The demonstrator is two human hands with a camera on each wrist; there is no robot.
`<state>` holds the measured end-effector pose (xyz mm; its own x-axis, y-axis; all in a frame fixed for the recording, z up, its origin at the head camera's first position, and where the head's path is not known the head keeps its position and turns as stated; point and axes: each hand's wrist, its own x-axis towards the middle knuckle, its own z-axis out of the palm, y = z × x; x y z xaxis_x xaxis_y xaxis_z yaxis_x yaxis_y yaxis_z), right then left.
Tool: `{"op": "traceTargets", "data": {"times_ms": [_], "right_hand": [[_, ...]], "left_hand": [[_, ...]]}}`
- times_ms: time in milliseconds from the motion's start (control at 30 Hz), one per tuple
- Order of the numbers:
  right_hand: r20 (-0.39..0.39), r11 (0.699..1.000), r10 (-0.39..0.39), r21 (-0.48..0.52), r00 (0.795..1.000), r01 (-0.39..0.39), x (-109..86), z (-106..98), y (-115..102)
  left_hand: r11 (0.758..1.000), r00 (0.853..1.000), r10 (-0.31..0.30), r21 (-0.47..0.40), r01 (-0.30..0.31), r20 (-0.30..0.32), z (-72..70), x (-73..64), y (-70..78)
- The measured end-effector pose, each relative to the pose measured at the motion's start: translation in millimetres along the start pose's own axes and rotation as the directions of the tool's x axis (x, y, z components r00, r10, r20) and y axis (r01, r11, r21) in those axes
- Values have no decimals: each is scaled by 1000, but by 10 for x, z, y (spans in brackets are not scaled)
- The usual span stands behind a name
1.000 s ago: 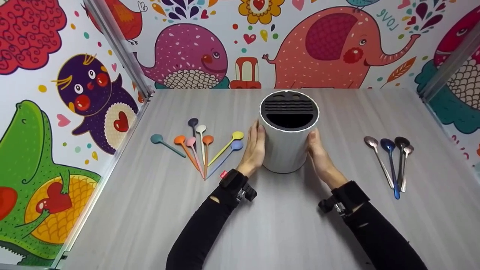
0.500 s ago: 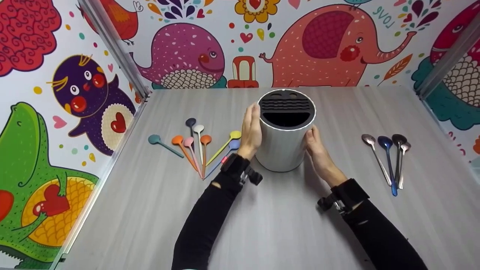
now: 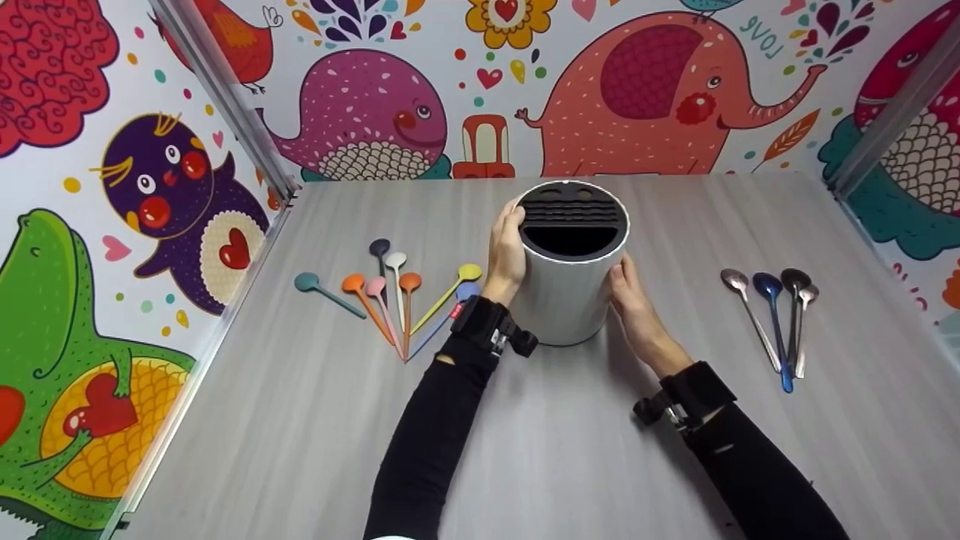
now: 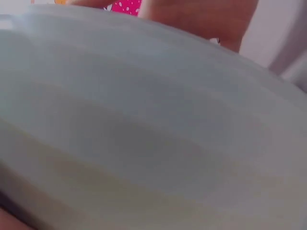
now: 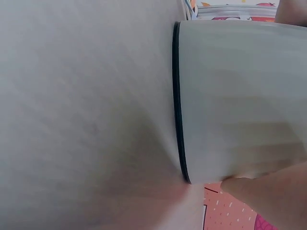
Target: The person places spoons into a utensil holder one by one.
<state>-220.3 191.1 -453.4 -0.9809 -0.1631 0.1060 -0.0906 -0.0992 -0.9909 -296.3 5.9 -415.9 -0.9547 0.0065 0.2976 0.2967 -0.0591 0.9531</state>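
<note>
A tall white cylindrical utensil holder [image 3: 566,300] with a black slotted top stands upright on the table. My left hand [image 3: 506,259] grips its upper left side, fingertips at the rim. My right hand [image 3: 637,311] holds it lower down on the right. In the left wrist view the holder's pale wall [image 4: 153,120] fills most of the picture. The right wrist view shows the holder [image 5: 240,100] with its black base edge close to the tabletop, and fingers [image 5: 273,194] along its side. Parts of both hands are hidden behind the holder.
Several coloured spoons [image 3: 409,281] lie fanned out left of the holder; my left wrist partly covers a blue one. Several metal spoons [image 3: 784,283] lie together on the right. Printed walls edge the grey table [image 3: 570,450] at the back and left.
My left hand has slid up the holder's side to the rim, its fingers now bent there. The right hand stays on the right side. The holder stands in nearly the same place.
</note>
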Motion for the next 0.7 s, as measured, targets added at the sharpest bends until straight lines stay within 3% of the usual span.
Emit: {"op": "traceTargets", "data": {"times_ms": [200, 400, 600, 700], "right_hand": [[11, 1000, 5, -1, 1000, -5, -37, 21, -72], [21, 999, 17, -44, 1000, -16, -39, -38, -119], [22, 986, 85, -147, 996, -80, 71, -295, -9], [-9, 965, 108, -238, 994, -107, 131, -458, -1]], "left_hand": [[998, 999, -34, -44, 33, -28, 13, 1, -69], [997, 999, -40, -61, 39, -11, 19, 19, -88], [999, 1000, -13, -51, 12, -16, 5, 1, -71], [999, 1000, -14, -39, 13, -20, -16, -62, 44]]}}
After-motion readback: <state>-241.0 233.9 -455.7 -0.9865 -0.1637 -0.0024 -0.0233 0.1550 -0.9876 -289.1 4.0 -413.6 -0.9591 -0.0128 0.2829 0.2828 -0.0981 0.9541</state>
